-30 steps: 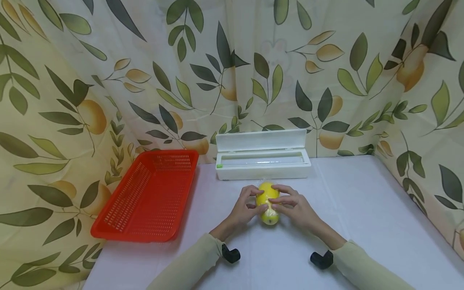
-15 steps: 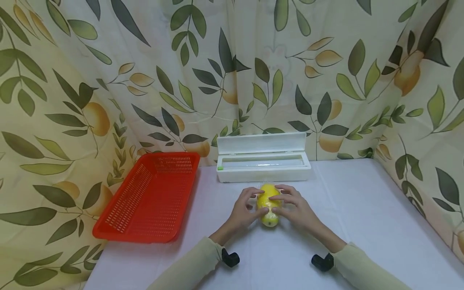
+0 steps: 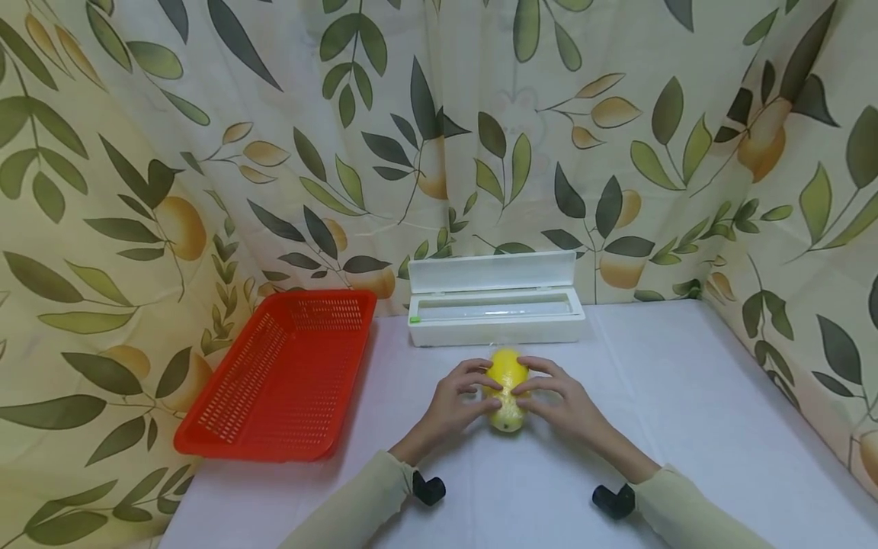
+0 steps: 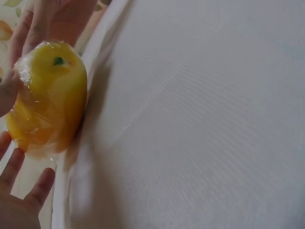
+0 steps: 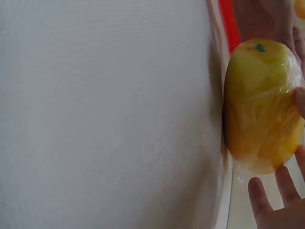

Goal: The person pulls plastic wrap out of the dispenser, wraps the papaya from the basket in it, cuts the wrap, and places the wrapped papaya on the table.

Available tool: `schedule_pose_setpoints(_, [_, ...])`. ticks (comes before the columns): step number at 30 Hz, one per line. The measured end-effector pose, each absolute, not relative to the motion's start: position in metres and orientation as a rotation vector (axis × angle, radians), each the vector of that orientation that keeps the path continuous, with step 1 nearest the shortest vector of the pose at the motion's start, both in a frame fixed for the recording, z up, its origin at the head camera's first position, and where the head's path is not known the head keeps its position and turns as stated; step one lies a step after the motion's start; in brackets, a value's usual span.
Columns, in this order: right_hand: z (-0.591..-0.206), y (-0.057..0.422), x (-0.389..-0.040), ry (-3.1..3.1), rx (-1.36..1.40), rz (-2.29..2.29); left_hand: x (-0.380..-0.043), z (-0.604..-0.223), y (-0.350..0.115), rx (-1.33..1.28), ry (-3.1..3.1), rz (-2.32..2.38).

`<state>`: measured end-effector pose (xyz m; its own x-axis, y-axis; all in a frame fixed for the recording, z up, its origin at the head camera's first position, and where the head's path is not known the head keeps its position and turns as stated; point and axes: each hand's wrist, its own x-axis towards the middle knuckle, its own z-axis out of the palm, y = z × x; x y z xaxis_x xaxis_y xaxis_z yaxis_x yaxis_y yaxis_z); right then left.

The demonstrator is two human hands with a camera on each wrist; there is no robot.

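A yellow fruit [image 3: 507,372], wrapped in shiny clear film, lies on the white table in the head view, between the hands. My left hand [image 3: 453,400] holds its left side, thumb near the front end and curved fingers higher up. From the right, my right hand [image 3: 564,400] holds it the same way, thumb and fingertips on the film. Wrinkled film covers the fruit [image 4: 52,102] in the left wrist view, where a small green stem spot shows at one end. The right wrist view shows the wrapped fruit [image 5: 259,105] too, with spread fingers close below it.
Behind the fruit stands a white cling-film dispenser [image 3: 497,332], its lid raised and a roll inside. A red perforated basket [image 3: 328,442] sits at the left of the white-covered table [image 3: 658,381]. A leaf-patterned curtain [image 3: 480,221] encloses the back and sides.
Both hands stay at the fruit, their fingers and thumbs shifting slightly over the film. The thumbs have moved a little further apart, baring more of the fruit's front. The head view has tilted slightly.
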<state>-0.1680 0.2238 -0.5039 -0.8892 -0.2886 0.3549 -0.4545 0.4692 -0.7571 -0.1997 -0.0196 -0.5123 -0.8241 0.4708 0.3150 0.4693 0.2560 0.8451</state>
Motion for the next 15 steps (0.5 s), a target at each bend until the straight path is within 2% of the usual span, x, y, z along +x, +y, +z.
schedule_pose_setpoints(15, [-0.5032,0.2233,-0.1717,-2.511,0.667,1.367,-0.2024,-0.5142,-0.0187,0.947,2.533,1.667])
